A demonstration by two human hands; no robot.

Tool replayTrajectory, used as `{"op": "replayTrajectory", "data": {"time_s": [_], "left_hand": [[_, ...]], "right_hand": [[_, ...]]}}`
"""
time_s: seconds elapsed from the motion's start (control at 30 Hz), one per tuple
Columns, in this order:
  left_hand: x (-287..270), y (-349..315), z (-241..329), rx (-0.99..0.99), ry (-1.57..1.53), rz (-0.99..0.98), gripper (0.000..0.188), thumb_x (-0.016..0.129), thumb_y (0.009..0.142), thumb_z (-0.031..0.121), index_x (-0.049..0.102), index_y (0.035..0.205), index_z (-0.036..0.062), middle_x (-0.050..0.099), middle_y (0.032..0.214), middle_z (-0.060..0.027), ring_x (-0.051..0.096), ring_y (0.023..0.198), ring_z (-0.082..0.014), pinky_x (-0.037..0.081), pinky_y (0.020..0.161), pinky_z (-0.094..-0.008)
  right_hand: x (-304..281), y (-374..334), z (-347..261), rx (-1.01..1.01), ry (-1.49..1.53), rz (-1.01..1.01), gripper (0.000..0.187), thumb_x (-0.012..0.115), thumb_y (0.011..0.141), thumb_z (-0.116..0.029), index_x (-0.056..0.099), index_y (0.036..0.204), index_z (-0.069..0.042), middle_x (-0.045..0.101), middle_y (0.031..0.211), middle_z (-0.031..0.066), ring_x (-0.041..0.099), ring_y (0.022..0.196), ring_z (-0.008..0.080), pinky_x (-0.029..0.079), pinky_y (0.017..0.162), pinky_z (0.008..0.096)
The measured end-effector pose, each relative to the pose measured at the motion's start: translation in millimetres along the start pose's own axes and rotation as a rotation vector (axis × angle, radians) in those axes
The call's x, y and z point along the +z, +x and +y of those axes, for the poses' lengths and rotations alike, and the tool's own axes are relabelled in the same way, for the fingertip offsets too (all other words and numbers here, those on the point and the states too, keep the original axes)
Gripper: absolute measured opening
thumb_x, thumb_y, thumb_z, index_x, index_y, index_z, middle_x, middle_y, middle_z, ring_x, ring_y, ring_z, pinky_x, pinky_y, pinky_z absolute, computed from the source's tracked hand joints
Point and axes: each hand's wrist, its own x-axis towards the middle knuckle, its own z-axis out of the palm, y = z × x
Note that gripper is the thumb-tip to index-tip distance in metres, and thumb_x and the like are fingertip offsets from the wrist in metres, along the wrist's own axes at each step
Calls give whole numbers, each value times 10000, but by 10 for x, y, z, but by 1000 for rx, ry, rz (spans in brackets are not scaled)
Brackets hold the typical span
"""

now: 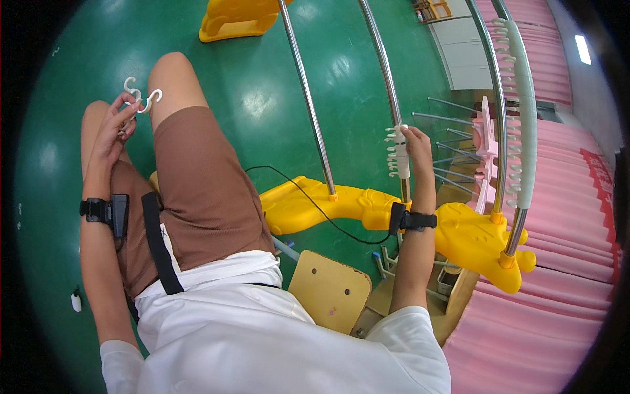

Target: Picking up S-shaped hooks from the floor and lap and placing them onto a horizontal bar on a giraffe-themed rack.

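My left hand (116, 125) is closed over my lap, pinching a few white plastic hooks (153, 100) whose curved ends stick out past the fingertips. To the right, my right hand (418, 143) grips the top of a short stack of white plastic hooks (401, 156) around a shiny metal pole (383, 62). The rings of that stack sit one above another, their hook ends pointing left. Part of the stack is hidden behind my fingers. A much longer row of pale hooks (523, 118) covers another metal pole farther right.
Yellow plastic bases (354, 205) carry the upright poles. A black cable (315, 200) runs from my lap to my right wrist strap. Close by is a wooden chair seat (330, 289). Pink chairs (485, 148) and a pink curtain (525, 341) are at the right.
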Motion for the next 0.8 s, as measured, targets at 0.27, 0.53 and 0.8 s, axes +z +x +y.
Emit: {"op": "replayTrajectory", "data": {"time_s": [0.27,0.53,0.8], "left_hand": [[13,-22,32,-19,-10,-9,172,640,889,198,492,927,119,525,773,41,328,446,-2,202,396,-170],[51,-32,50,-6,2,-17,162,633,894,207,496,916,124,529,785,45,324,451,0,204,400,-166],[-5,24,-5,-46,13,-11,173,644,885,224,499,903,131,536,807,48,323,453,1,196,400,-170]], "right_hand": [[-180,122,-194,172,74,-290,239,640,843,-283,667,917,-57,369,590,-81,287,491,30,227,466,228],[-258,235,-32,201,40,-383,267,640,851,-311,623,845,-45,380,599,-93,296,483,19,205,441,216],[-225,157,55,99,126,-297,258,636,873,-302,623,785,-60,372,569,-96,292,461,13,205,434,206]]}}
